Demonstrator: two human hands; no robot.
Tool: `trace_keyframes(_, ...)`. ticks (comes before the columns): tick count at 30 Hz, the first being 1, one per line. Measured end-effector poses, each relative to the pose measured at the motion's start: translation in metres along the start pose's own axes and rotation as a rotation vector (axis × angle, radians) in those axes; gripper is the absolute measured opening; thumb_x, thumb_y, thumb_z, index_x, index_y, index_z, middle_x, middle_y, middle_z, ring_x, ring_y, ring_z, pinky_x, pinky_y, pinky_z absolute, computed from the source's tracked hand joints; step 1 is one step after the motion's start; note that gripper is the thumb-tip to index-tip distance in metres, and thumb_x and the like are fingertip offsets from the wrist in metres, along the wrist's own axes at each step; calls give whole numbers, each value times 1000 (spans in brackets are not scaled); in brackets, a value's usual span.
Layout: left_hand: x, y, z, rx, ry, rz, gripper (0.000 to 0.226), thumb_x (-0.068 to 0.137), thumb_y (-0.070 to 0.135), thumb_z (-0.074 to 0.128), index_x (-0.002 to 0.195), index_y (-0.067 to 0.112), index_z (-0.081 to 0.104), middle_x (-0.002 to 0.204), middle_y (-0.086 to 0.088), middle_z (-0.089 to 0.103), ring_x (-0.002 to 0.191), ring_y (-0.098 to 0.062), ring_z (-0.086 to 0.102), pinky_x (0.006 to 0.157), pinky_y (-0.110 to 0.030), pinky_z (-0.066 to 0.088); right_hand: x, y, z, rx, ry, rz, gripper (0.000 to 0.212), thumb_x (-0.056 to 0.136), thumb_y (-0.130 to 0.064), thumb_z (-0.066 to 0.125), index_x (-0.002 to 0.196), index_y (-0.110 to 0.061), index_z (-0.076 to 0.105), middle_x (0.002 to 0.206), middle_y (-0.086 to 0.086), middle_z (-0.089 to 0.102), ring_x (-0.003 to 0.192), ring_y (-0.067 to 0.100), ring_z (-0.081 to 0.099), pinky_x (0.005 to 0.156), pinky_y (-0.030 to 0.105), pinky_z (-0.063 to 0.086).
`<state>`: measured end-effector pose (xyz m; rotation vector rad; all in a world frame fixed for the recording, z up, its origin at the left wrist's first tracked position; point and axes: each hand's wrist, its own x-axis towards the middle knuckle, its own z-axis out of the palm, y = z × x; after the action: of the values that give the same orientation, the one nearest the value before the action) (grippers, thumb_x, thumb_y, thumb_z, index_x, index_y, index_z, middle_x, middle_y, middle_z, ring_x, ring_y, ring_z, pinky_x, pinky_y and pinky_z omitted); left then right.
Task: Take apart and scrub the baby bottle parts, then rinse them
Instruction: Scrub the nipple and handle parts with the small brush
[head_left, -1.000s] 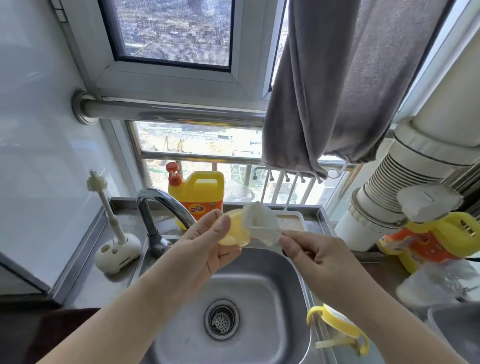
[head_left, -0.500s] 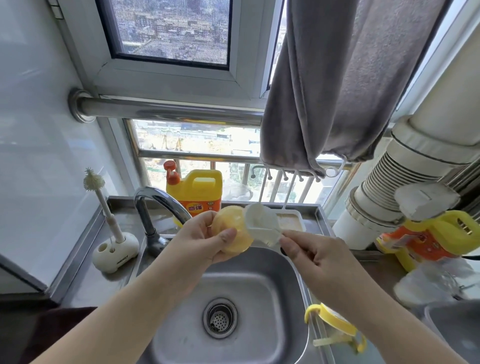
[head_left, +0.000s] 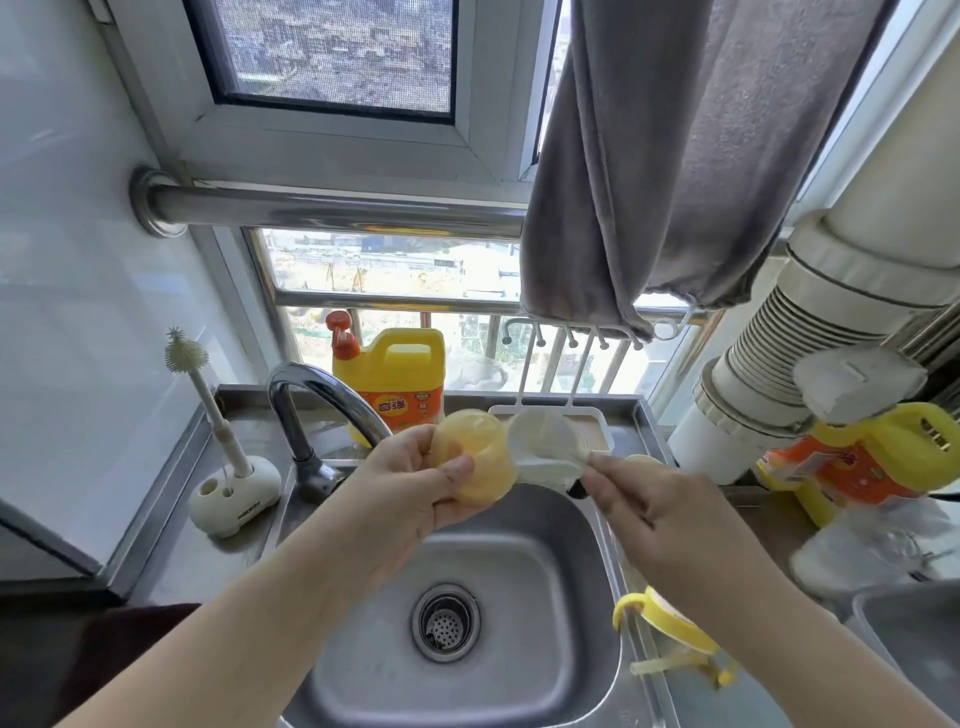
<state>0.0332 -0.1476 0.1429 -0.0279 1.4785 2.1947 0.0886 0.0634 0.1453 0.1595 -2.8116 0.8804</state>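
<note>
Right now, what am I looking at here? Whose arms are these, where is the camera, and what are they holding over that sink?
There is no machine: these are a person's bare arms, filmed by a camera worn on their head, looking down. The left hand grips a translucent yellow bottle part. The right hand pinches a white brush-like tool whose head is against that part, over the stainless steel sink. Behind stand a curved metal tap, a yellow detergent jug and a white bottle brush in its stand. A yellow handled ring lies on the counter to the right. A grey towel hangs above.
</note>
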Motion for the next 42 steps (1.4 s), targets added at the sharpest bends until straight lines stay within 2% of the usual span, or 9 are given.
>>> trace_keyframes(4,2,-6,-1,23,-25,19,30,74,1,63,104,4,61,97,-14,72,91,-25,70,80,-33,58,-8,2,6,-2,-33,-13,40,88,-56,42,111,-36,67,58,-39,47,67,-21,47,64,6,38)
trace_keyframes(7,1,-11,-9,276,-51,73,30,68,3,78,94,8,62,90,-3,72,91,-21,67,87,-36,54,-11,10,-3,77,-103,191,22,92,-47,47,81,-55,65,47,-19,48,50,-1,45,52,15,33)
trace_keyframes(12,3,-24,-4,398,-62,49,15,80,0,70,85,11,62,124,6,60,88,-19,69,75,-34,58,0,-1,-4,504,-144,429,18,86,-48,56,84,-34,68,54,-5,37,44,6,33,48,21,28)
trace_keyframes(17,1,-28,-3,428,-147,25,15,66,16,75,79,17,68,118,6,66,97,-21,69,97,-40,49,14,-14,11,758,-246,578,21,87,-32,62,86,-12,66,60,-1,63,38,4,34,41,17,27)
trace_keyframes(21,2,-29,-3,41,-88,-27,13,75,5,72,83,5,61,91,-12,68,79,-18,68,71,-25,57,14,-16,20,831,-213,600,15,84,-13,66,99,-11,68,63,3,66,40,3,42,45,18,27)
trace_keyframes(24,4,-33,-9,106,-8,-11,37,74,2,73,103,7,50,83,-14,70,73,-20,68,63,-24,56,13,-18,30,800,-200,562,17,79,-14,72,94,-20,69,68,4,69,62,11,59,53,25,34)
trace_keyframes(31,12,-34,-28,220,89,-10,51,64,2,69,113,10,60,88,-9,72,79,-17,67,70,-27,54,6,-9,8,312,-307,336,18,92,-47,45,92,-37,60,65,-15,63,52,-7,50,59,18,34)
trace_keyframes(38,5,-37,-11,374,80,23,35,84,-7,61,74,23,76,83,-5,75,74,-12,67,65,-19,53,0,-19,4,-399,-264,-50,34,98,-49,27,116,-32,51,102,-11,61,96,12,57,77,28,44)
trace_keyframes(42,5,-40,-4,451,40,26,40,70,-4,60,74,31,77,84,-1,75,78,-10,68,71,-22,55,-7,-16,27,-654,-141,-97,23,69,-37,78,86,-26,67,66,-2,59,51,20,61,43,25,40)
